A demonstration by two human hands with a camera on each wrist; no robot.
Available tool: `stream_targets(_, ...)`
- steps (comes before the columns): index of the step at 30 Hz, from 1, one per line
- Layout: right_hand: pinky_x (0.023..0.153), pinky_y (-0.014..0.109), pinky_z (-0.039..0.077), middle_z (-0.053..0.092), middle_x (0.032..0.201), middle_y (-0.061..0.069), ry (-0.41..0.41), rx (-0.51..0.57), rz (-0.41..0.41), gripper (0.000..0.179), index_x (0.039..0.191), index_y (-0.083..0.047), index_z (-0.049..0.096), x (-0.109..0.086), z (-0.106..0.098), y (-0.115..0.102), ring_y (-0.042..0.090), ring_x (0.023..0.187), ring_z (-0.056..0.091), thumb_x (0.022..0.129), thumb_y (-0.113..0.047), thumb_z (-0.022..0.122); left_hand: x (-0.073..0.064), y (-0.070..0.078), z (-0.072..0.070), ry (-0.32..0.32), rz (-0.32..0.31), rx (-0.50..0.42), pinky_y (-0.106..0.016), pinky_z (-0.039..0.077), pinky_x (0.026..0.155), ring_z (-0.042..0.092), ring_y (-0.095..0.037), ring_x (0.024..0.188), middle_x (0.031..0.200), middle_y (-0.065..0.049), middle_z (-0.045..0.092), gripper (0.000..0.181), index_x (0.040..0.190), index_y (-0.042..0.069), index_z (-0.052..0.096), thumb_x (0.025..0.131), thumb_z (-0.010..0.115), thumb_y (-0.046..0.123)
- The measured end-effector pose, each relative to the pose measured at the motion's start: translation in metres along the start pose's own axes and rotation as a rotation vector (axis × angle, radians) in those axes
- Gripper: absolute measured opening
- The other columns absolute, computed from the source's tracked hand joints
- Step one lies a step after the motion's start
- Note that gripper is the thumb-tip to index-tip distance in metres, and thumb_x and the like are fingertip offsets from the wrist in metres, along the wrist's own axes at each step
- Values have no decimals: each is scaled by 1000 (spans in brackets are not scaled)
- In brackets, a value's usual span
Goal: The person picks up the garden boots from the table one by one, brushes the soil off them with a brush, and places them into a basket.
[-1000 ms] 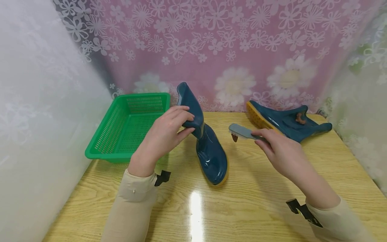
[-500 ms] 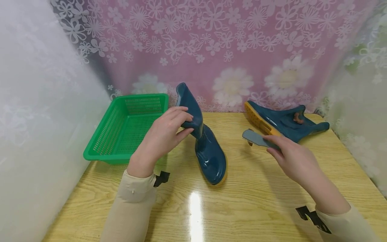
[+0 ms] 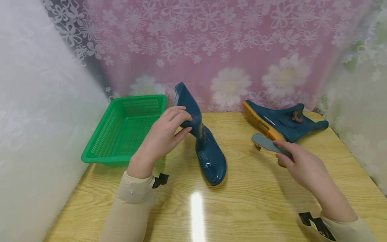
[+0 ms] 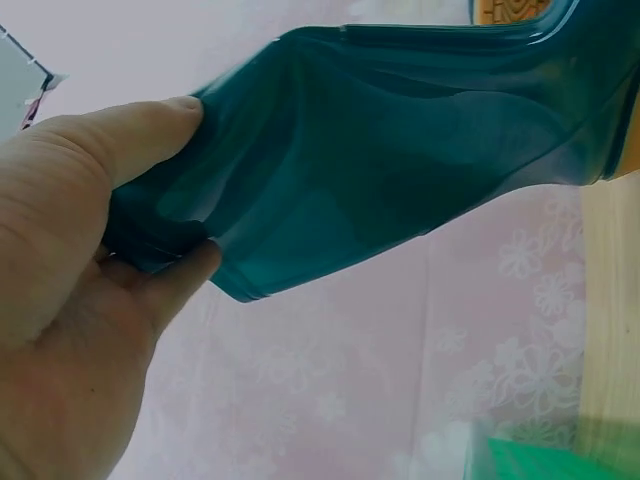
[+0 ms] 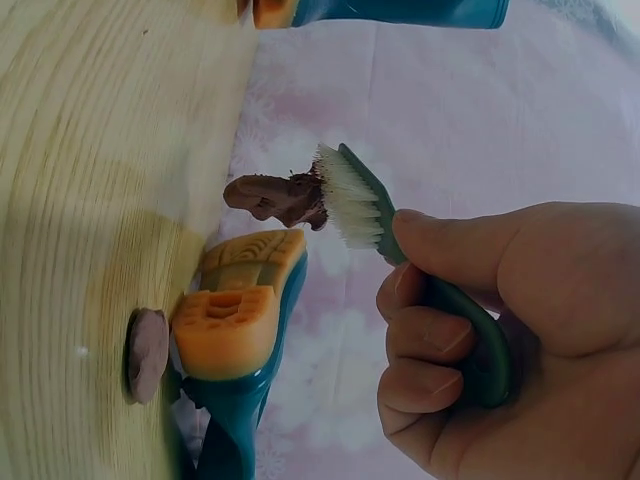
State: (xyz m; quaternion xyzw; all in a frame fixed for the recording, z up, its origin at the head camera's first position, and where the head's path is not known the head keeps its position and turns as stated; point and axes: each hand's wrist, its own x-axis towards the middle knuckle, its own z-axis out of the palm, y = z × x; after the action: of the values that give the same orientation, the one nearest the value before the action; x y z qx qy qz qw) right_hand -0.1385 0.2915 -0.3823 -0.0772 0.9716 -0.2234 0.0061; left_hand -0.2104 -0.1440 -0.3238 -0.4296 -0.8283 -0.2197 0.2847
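Observation:
A blue rain boot [image 3: 210, 154] stands on the table with its shaft bent over to the left. My left hand [image 3: 161, 136] grips the top of that shaft, thumb on one side and fingers on the other; the left wrist view shows the same pinch on the boot [image 4: 350, 170]. My right hand [image 3: 305, 164] holds a scrubbing brush [image 3: 264, 142] by its handle, above the table. Stuck to the brush's white bristles [image 5: 352, 208] is a brown, clay-like lump [image 5: 275, 197]. The second boot [image 3: 284, 119] lies on its side beyond the right hand, yellow-orange sole towards the left.
A brown lump [image 5: 149, 355] sits on the wooden table [image 3: 242, 208] near the second boot's sole. Another brown piece [image 3: 297, 117] is on that boot's shaft. The green basket [image 3: 86, 155] stands at the left, and a pink flowered curtain [image 3: 193, 67] hangs behind.
My right hand has moved right and a little nearer to me with the brush, away from the standing boot. The left hand keeps its grip on the shaft.

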Motion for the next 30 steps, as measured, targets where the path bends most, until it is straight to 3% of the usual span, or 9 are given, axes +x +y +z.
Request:
stream_targets(3,75,59,56,69,140,28,-1,-1,16,56,165,-4,50,-2,-2,6,49,116,70,117,-31,60,1,1,5,11,7,-17,-40,44,122,55,-37,146,128,-16,70,27,124,1,71,100,83,4)
stream_targets(6,72,54,54,62,148,32,-9,-3,34,58,165,-6,50,-3,-3,11,47,112,69,117,-36,60,2,2,10,7,2,-27,-40,43,124,52,-36,150,131,-17,69,28,125,0,69,101,83,6)
stream_targets(10,65,41,43,73,135,23,-26,10,51,64,164,-6,51,-6,-3,16,32,95,67,114,-43,62,2,5,18,-18,-26,-47,-44,45,122,47,-35,155,139,-17,66,27,125,2,66,103,81,9)
stream_targets(17,67,43,48,75,131,21,-13,23,55,64,164,-5,51,-12,-1,21,38,103,70,114,-45,61,-3,7,26,-76,-119,-65,-47,48,120,42,-32,159,148,-17,61,25,123,3,63,106,78,14)
stream_targets(24,67,44,48,77,127,19,-5,21,67,61,163,-5,53,-17,0,26,39,102,70,115,-43,61,-8,6,18,-178,-303,-62,-50,49,118,38,-26,161,158,-13,56,23,122,5,62,110,72,22)
stream_targets(30,63,40,46,77,121,15,-6,28,63,58,162,-6,53,-16,1,26,28,86,67,115,-39,62,-11,-5,9,-220,-358,-91,-51,51,113,42,-29,158,160,-12,52,19,121,6,59,111,69,20)
